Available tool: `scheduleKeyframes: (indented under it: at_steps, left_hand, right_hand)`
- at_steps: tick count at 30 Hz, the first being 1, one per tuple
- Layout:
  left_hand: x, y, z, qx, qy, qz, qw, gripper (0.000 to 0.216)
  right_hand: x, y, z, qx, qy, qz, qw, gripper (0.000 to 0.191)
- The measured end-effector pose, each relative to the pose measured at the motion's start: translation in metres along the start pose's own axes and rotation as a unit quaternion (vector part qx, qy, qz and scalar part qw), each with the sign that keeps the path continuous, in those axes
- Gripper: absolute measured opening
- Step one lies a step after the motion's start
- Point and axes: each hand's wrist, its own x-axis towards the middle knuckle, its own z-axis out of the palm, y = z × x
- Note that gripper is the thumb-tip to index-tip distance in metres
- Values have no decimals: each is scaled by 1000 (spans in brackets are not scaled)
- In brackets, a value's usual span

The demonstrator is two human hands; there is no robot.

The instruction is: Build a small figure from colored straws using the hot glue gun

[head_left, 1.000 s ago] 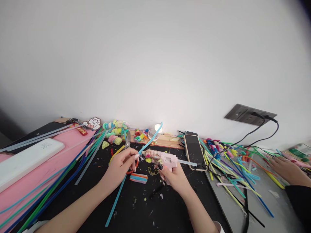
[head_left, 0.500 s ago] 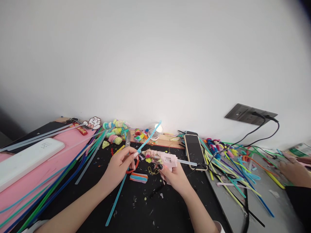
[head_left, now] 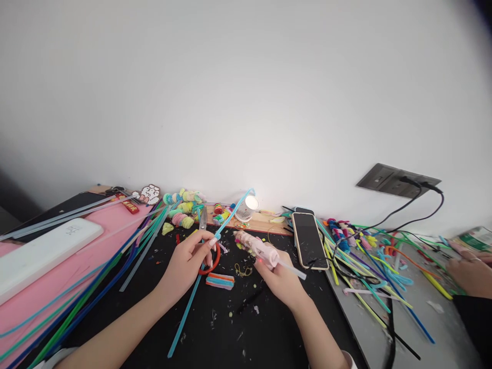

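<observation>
My left hand (head_left: 196,252) pinches a light blue pipe cleaner (head_left: 234,213), which slants up toward the wall; a blue length (head_left: 185,313) also runs down below the hand. In my right hand (head_left: 277,274) is a pale pink hot glue gun (head_left: 263,251), its nozzle turned up and left, with a translucent glue stick (head_left: 294,269) poking from its back. The gun's tip and the pipe cleaner are apart. Under my left hand lie scissors with red-orange handles (head_left: 213,262). A striped bundle of pipe cleaner pieces (head_left: 220,281) rests just below them.
A phone (head_left: 308,240) lies right of the glue gun, with black cables near it. A white cup (head_left: 248,207) stands by the wall. Loose pipe cleaners (head_left: 372,277) cover the right side, where another person's hand (head_left: 467,274) works. A white power strip-like device (head_left: 49,251) lies left.
The glue gun has drawn back to the right from the pipe cleaner and turned, its back end now lower. My left hand stays almost in place, still pinching the pipe cleaner.
</observation>
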Motion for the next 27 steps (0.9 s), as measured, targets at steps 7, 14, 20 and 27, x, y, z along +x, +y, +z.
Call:
scheduleKeyframes:
  at_steps: [7, 14, 20, 27]
  left_hand:
    - [1, 0, 1, 4, -14, 15, 1000, 19]
    - [0, 0, 2, 18, -42, 8, 999, 21]
    - [-2, 2, 5, 48, -110, 14, 993, 22]
    - [-4, 6, 6, 39, -149, 20, 988, 24]
  right_hand:
    - [1, 6, 0, -193, -22, 3, 981, 34]
    - [-1, 12, 0, -215, -14, -6, 977, 51]
    - [-2, -1, 3, -174, 141, -125, 966, 52]
    - [-3, -8, 13, -212, 169, -195, 943, 36]
